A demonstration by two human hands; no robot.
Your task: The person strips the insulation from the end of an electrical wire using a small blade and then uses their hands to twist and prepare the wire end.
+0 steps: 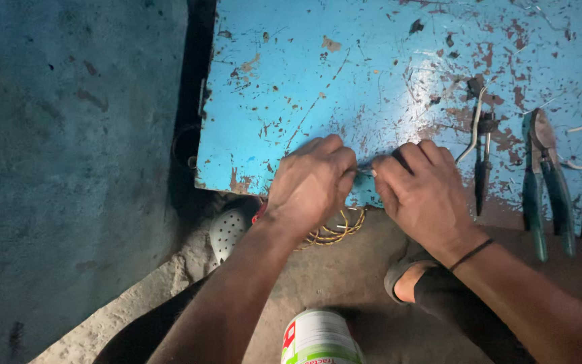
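**Blue board, two hands, one short wire**

Blue, chipped and rust-flecked, the painted metal board (399,61) served as a tabletop and filled most of the view, its near edge running just under both hands. Below it lay the rough concrete floor (345,269), where a green-and-white can (319,338) stood closed, its contents hidden. Along the right edge of the tabletop rested green-handled snips (545,182), and just left of them dark small pliers (483,158), both lengthwise toward the near edge.

The left hand (311,185) and right hand (422,195) met at the near edge, knuckles almost touching. Between them a thin wire piece (365,168) ran left to right, each end pinched in clenched fingers, so neither hand was nearer. Under the left wrist, a coil of yellowish wire (335,232) lay on the floor.
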